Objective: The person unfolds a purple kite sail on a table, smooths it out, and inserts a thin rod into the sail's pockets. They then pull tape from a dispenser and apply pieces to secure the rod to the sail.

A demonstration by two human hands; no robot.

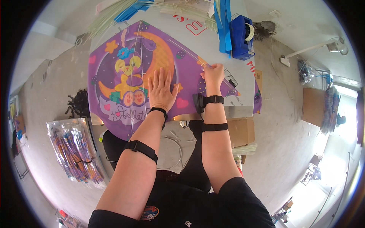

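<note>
A purple kite sail (190, 89) lies spread on the grey-white table board (243, 76), printed with a cartoon animal on an orange crescent moon. Thin pale rods run down its middle and along its upper right edge. My left hand (162, 89) rests flat on the sail, right of the middle rod, fingers stretched out. At the slanting right edge my right hand (213, 78) is closed, pinching the kite's edge; my fingers hide whether the rod there is in the grip too. The sail's lower tip hangs over the table's near edge.
A blue tape dispenser (239, 45) stands at the far right, beside blue strips (223, 28). Bundled thin pale rods (178, 11) lie along the far edge. On the left below the table is a clear bag of packed colourful items (76, 152); a cardboard box (243, 131) sits at right.
</note>
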